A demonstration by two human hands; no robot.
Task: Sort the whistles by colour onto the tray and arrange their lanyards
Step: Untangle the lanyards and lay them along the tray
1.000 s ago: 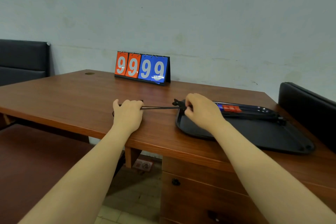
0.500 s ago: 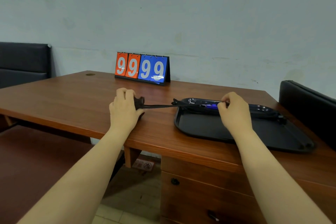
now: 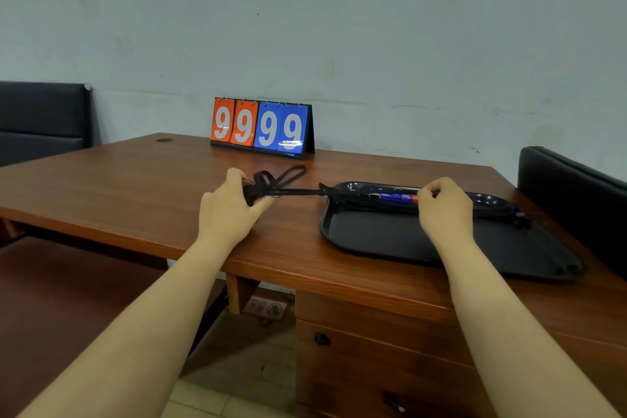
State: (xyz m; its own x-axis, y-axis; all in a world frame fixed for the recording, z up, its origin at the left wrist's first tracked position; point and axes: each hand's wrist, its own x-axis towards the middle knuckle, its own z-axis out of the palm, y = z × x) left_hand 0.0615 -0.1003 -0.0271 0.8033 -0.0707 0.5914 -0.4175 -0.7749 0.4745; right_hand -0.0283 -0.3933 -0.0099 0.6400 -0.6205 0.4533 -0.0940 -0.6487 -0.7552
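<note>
A black tray [image 3: 380, 237] lies on the right part of the wooden desk. Along its far rim lie blue whistles [image 3: 395, 197], with a red one partly hidden behind my right hand [image 3: 444, 210]. That hand is closed over the whistles at the tray's far side. Black lanyards [image 3: 295, 192] stretch left from the tray across the desk to my left hand [image 3: 227, 210], which grips a bunched bundle of them; a loop sticks up beyond the fingers.
A flip scoreboard [image 3: 261, 127] reading 99 in red and 99 in blue stands at the desk's far edge. Dark padded chairs sit at far left [image 3: 40, 119] and far right [image 3: 573, 193]. A drawer unit [image 3: 366, 360] is under the desk.
My right hand has moved right along the tray's far rim, uncovering the blue whistles. My left hand has gathered the lanyards into a bunch and lifted a loop.
</note>
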